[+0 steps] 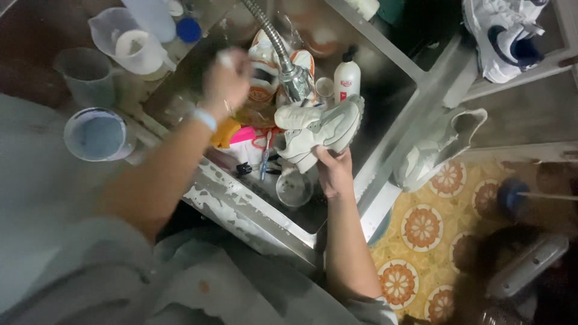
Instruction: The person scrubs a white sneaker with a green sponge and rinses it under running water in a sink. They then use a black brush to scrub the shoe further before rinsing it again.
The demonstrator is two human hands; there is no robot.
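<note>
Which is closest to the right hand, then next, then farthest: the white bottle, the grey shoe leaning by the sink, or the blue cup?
From the right hand, in the head view:
1. White bottle, up in the sink behind the faucet.
2. Grey shoe, leaning outside the sink on the right; nearly as close, hard to call.
3. Blue cup, far left on the counter.

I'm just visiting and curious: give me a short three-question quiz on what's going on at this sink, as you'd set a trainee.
1. True or false: the right hand holds a pale grey-white sneaker over the steel sink.
2. Which is nearer the blurred left hand: A) the metal faucet with flexible hose, or B) the second pale sneaker leaning on the sink's right outer edge?
3. Fill in: the white bottle with a black pump top stands ____ the sink basin.

Key: 1 true; 2 A; 3 inside.
</note>
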